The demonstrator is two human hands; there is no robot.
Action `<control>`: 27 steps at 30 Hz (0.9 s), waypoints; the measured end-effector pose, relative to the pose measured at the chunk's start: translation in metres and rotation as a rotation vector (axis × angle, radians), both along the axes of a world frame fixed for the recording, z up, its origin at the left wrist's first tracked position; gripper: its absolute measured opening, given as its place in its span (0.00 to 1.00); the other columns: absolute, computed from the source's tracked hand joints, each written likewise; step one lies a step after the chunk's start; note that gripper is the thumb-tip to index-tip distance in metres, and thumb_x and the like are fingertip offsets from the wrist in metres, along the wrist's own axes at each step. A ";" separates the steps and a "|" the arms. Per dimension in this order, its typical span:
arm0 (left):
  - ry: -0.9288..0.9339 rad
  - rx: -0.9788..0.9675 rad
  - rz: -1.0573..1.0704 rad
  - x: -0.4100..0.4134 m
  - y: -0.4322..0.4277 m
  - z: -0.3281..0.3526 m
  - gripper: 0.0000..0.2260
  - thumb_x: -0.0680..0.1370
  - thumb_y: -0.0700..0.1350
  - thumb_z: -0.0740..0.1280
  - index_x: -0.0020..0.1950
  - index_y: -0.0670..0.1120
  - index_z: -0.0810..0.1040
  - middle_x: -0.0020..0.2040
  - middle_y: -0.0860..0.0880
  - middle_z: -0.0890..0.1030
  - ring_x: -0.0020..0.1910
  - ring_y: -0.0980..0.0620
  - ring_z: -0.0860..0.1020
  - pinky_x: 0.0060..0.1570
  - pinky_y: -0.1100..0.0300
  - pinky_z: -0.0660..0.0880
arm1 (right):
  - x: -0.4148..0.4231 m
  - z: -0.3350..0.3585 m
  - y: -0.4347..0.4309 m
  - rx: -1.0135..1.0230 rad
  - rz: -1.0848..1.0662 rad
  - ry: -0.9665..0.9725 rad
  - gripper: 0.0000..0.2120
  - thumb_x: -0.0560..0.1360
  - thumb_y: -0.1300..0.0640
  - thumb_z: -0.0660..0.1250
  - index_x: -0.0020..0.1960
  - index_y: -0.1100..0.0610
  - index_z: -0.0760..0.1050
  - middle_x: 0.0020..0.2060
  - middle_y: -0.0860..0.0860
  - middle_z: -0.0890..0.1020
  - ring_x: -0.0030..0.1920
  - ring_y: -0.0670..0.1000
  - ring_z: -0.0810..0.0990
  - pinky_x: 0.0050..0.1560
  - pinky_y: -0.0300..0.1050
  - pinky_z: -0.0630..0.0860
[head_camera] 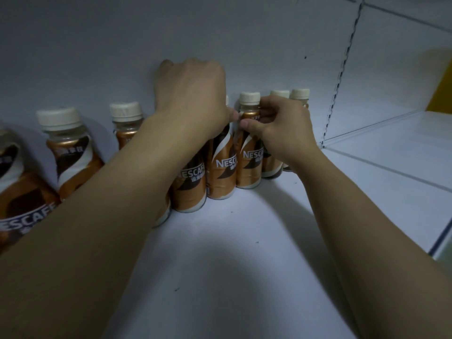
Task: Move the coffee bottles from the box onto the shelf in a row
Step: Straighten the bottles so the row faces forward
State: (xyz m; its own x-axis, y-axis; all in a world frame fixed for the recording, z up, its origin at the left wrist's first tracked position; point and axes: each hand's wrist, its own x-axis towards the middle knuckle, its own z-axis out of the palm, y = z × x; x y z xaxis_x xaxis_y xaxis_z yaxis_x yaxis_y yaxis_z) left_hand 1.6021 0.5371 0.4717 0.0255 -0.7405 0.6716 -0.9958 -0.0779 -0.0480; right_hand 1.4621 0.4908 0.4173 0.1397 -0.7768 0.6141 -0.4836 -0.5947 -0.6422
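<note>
**Both hands on two bottles in the shelf row**

The fingers [271, 106] of the right hand [283, 135] were curled round the neck of a coffee bottle [249, 167], just under its cream cap [249, 97]. The thumb was pressed to the near side of the neck, so the hand pinched the bottle there. That bottle stood upright on the shelf [220, 253], a little right of the frame's centre.

The left hand [190, 94] sat just to the left, its back towards the camera. It was curled down over the top of the neighbouring bottle [221, 172]. Its thumb tip lay against that bottle's shoulder, close to the right thumb. The other fingers were hidden behind the hand, and only a sliver of the cap showed at its right edge.

The two gripped bottles stood side by side, touching, as part of a row of bottles [127, 126] lined up against the white back panel [97, 45]. More brown-and-gold bottles ran towards the left edge of the frame, partly covered by the left forearm. Two further bottles stood behind the right hand, showing mainly their caps.

The near part of the shelf was white, with the arms' shadows lying across it. A slotted metal upright [342, 81] rose in the upper right of the frame. Beyond it lay a second white shelf board [391, 155], and a yellow surface [442, 89] showed at the right edge.
</note>
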 end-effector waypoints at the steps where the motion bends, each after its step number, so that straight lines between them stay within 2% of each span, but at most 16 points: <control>1: 0.006 0.004 -0.005 0.000 0.000 0.000 0.20 0.69 0.62 0.71 0.46 0.46 0.76 0.41 0.45 0.77 0.44 0.43 0.75 0.47 0.51 0.63 | 0.000 0.000 -0.001 0.017 0.017 -0.014 0.21 0.70 0.53 0.75 0.61 0.55 0.78 0.51 0.48 0.84 0.50 0.45 0.81 0.57 0.48 0.78; 9: -0.019 0.050 -0.005 0.001 0.005 0.002 0.22 0.70 0.63 0.69 0.51 0.46 0.76 0.43 0.45 0.77 0.45 0.43 0.73 0.49 0.50 0.63 | 0.000 -0.001 -0.002 0.025 0.047 -0.012 0.23 0.70 0.53 0.75 0.63 0.56 0.77 0.52 0.49 0.83 0.52 0.46 0.81 0.58 0.50 0.78; 12: -0.026 0.079 0.026 -0.003 0.009 0.005 0.22 0.70 0.64 0.69 0.50 0.46 0.76 0.43 0.44 0.77 0.46 0.42 0.74 0.51 0.50 0.64 | 0.000 0.002 0.002 -0.006 0.030 -0.008 0.28 0.69 0.50 0.75 0.66 0.56 0.74 0.55 0.50 0.83 0.54 0.46 0.80 0.58 0.45 0.77; 14: -0.035 0.103 0.066 -0.009 0.013 0.008 0.24 0.70 0.64 0.68 0.52 0.45 0.76 0.45 0.43 0.77 0.48 0.42 0.74 0.54 0.48 0.64 | -0.005 0.009 0.005 -0.016 -0.006 -0.121 0.29 0.69 0.48 0.75 0.67 0.56 0.74 0.55 0.48 0.82 0.52 0.42 0.80 0.54 0.37 0.76; 15: -0.047 0.093 0.076 -0.013 0.015 0.010 0.25 0.70 0.65 0.67 0.53 0.45 0.76 0.48 0.42 0.76 0.50 0.41 0.74 0.55 0.47 0.64 | -0.011 0.014 0.005 -0.033 -0.033 -0.211 0.25 0.70 0.47 0.74 0.64 0.54 0.76 0.52 0.46 0.83 0.49 0.40 0.80 0.52 0.35 0.77; 18: -0.065 0.008 0.020 -0.024 0.018 0.018 0.27 0.70 0.64 0.66 0.59 0.45 0.74 0.56 0.40 0.75 0.56 0.39 0.72 0.55 0.46 0.65 | -0.028 0.032 -0.002 -0.058 -0.115 -0.481 0.12 0.71 0.49 0.72 0.53 0.52 0.81 0.43 0.44 0.83 0.44 0.41 0.81 0.50 0.41 0.80; 20: -0.044 0.002 -0.064 -0.031 0.016 0.022 0.27 0.71 0.63 0.67 0.61 0.45 0.74 0.58 0.41 0.75 0.57 0.39 0.72 0.56 0.45 0.66 | -0.042 0.045 -0.016 -0.039 -0.186 -0.551 0.10 0.72 0.50 0.72 0.51 0.52 0.80 0.43 0.45 0.83 0.44 0.43 0.82 0.50 0.44 0.80; 23: 0.000 0.077 -0.144 -0.049 0.001 0.027 0.25 0.72 0.58 0.69 0.64 0.47 0.73 0.59 0.43 0.75 0.58 0.41 0.72 0.57 0.47 0.67 | -0.067 0.049 -0.038 -0.085 -0.326 -0.571 0.12 0.73 0.51 0.70 0.54 0.53 0.79 0.43 0.43 0.81 0.43 0.39 0.79 0.47 0.36 0.77; 25: 0.003 0.137 -0.173 -0.062 -0.013 0.029 0.24 0.73 0.55 0.70 0.66 0.49 0.72 0.61 0.44 0.75 0.59 0.42 0.72 0.58 0.48 0.66 | -0.077 0.034 -0.046 -0.098 -0.391 -0.580 0.13 0.74 0.51 0.68 0.57 0.54 0.78 0.43 0.43 0.80 0.42 0.38 0.78 0.45 0.35 0.76; 27: -0.019 0.170 -0.191 -0.074 -0.029 0.029 0.23 0.73 0.52 0.70 0.67 0.50 0.72 0.61 0.44 0.75 0.59 0.42 0.72 0.57 0.49 0.67 | -0.081 0.012 -0.053 -0.083 -0.388 -0.427 0.16 0.75 0.48 0.67 0.60 0.54 0.76 0.48 0.46 0.79 0.44 0.41 0.77 0.47 0.36 0.75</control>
